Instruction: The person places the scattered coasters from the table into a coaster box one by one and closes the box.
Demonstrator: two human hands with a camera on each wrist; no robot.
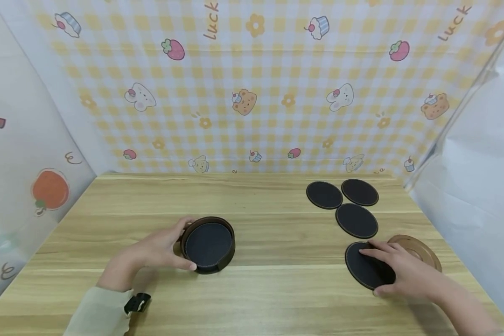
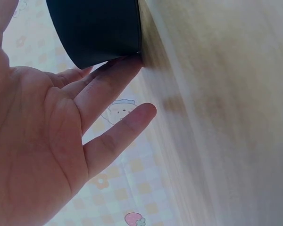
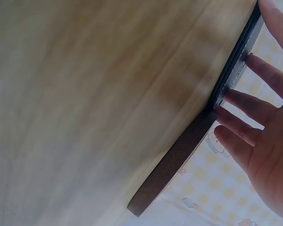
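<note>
On the left of the table, in the head view, stands a round dark brown coaster holder (image 1: 230, 254) with a black coaster (image 1: 208, 243) inside it. My left hand (image 1: 161, 249) holds it from the left, thumb at the near side and fingers round the back. In the left wrist view, fingertips touch the bottom of the holder (image 2: 101, 33). Over on the right, my right hand (image 1: 407, 275) lies spread over a round black stitched coaster (image 1: 361, 266). Its thumb is at the near edge, and a finger rests on top. Right wrist fingertips meet the coaster's edge (image 3: 233, 68).
Three more black coasters lie behind the right hand: one at the back left (image 1: 324, 195), one at the back right (image 1: 360, 192) and one nearer (image 1: 357, 220). A brown round wooden piece (image 1: 430, 255) is partly hidden behind that hand. A patterned cloth (image 1: 269, 130) hangs behind the table.
</note>
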